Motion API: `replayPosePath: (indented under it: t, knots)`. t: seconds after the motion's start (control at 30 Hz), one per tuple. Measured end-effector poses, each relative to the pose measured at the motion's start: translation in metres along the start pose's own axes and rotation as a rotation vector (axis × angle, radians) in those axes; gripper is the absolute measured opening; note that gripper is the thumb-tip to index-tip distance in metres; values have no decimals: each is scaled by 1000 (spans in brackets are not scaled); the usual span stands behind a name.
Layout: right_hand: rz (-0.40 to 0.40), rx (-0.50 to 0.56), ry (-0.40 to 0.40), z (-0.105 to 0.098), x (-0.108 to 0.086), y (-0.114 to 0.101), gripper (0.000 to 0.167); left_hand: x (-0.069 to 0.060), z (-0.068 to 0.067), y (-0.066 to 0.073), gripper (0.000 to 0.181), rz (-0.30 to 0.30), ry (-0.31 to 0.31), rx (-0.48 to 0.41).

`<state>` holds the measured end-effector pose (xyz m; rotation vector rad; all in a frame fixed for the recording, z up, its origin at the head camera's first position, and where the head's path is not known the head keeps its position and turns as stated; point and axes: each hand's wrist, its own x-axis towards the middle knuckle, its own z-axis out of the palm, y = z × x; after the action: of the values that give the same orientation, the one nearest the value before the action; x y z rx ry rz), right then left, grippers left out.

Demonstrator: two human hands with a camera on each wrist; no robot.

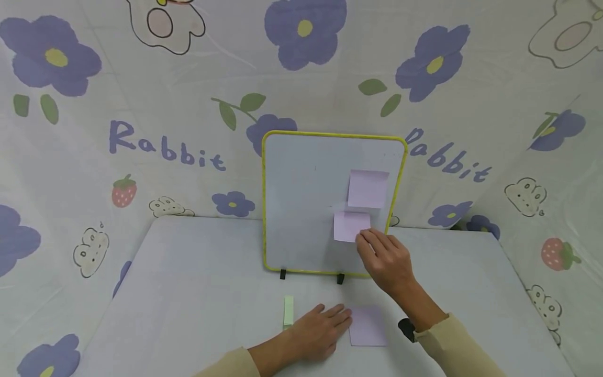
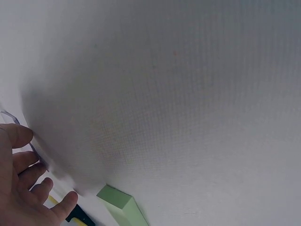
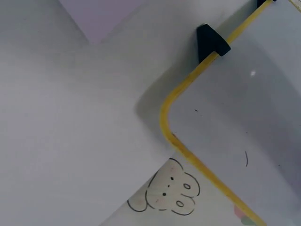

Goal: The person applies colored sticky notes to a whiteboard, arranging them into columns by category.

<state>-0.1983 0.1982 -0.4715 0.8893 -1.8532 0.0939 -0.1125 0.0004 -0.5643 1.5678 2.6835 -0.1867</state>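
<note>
My right hand (image 1: 385,259) pinches the lower right corner of a pale purple sticky note (image 1: 347,226) in front of the whiteboard (image 1: 301,209). Whether that note touches the board I cannot tell. Just above it, another purple sticky note (image 1: 368,189) is stuck to the board's right side. On the table my left hand (image 1: 317,334) lies with fingers extended, the tips at the left edge of a purple sticky note pad (image 1: 368,326). A narrow light green block of notes (image 1: 288,312) lies left of that hand. The right wrist view shows neither the right hand nor its note.
The whiteboard has a yellow rim and stands on black feet (image 1: 341,279) near the back of the white table (image 1: 198,293). Behind and beside it hangs a cloth (image 1: 179,104) printed with flowers and rabbits. A black wrist strap (image 1: 407,330) is on my right forearm.
</note>
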Motion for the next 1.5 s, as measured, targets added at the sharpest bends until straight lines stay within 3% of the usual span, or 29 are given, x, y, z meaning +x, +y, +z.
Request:
replayPosePath:
  t: [0.6,0.77,0.87,1.03,1.1,1.13,1.2,1.3,1.4,1.5]
  knots:
    - [36,-8,-143,-2,-29,2,31,0,-2,0,51,-10,-9,-39]
    - [34,-23,-177,0,-34,4,35,0,-7,-3,49,7,55,-42]
    - [31,-24,-175,1,-36,6,35,4,-16,-11,35,8,223,-40]
    - [12,-23,-154,3,-37,8,33,15,-48,-35,5,-77,639,-57]
    - [8,-28,-158,3,-37,10,33,20,-62,-48,6,-122,737,-34]
    - [9,-27,-164,3,-37,11,33,23,-68,-55,10,-144,758,-16]
    - [13,-27,-189,2,-37,12,34,29,-77,-67,24,-185,721,44]
    - [9,-34,-242,2,-38,13,37,37,-84,-83,49,-228,567,146]
    - [2,-36,-268,2,-38,13,39,41,-87,-93,59,-248,408,235]
    - [-9,-29,-254,4,-38,13,38,42,-86,-98,61,-263,330,309]
